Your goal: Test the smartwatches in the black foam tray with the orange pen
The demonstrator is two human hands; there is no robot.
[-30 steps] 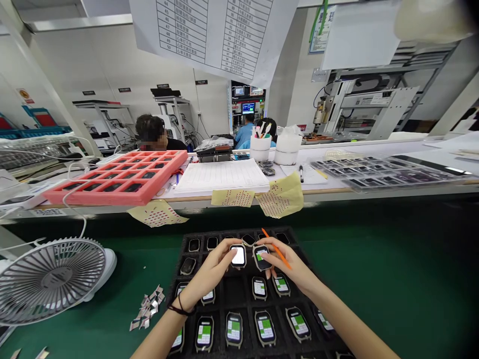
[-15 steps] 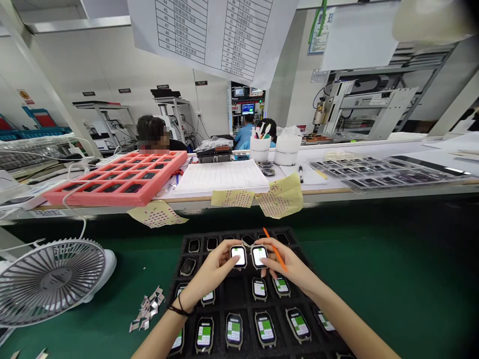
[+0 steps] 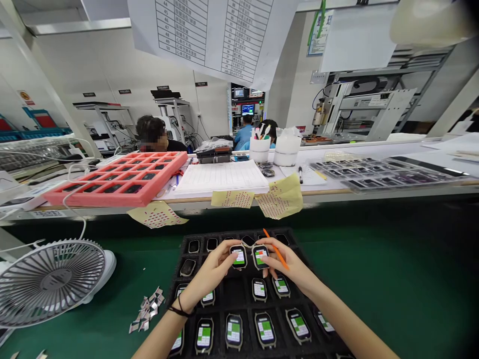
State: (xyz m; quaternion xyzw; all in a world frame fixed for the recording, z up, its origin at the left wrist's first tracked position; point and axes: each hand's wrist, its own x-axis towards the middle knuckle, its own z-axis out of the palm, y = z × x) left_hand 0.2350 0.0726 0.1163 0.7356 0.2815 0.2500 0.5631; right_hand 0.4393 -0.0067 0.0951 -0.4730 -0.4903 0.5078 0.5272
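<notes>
My left hand (image 3: 220,260) grips a smartwatch case (image 3: 238,256) without a strap, its thumb on the lit screen, which shows green and white blocks. In my right hand (image 3: 280,260) is a second smartwatch (image 3: 259,257), whose screen has a red patch among the green. An orange stick-like tool (image 3: 276,249), perhaps a pen, is also tucked between the right fingers. Both watches are held side by side over a black foam tray (image 3: 234,295). More watches sit in its pockets, such as a lit watch (image 3: 266,329) in the near row; those in the far row are dark.
A white fan (image 3: 56,279) stands at the left, near a pile of small strips (image 3: 147,309). On the shelf ahead are a pink foam tray (image 3: 108,198), paper sheets (image 3: 224,175) and clear trays (image 3: 381,172). Dotted yellow notes (image 3: 280,197) hang from its edge. People sit beyond.
Both held watch screens have gone from mostly white to green and white blocks, with red on the right one. My hands have barely moved.
</notes>
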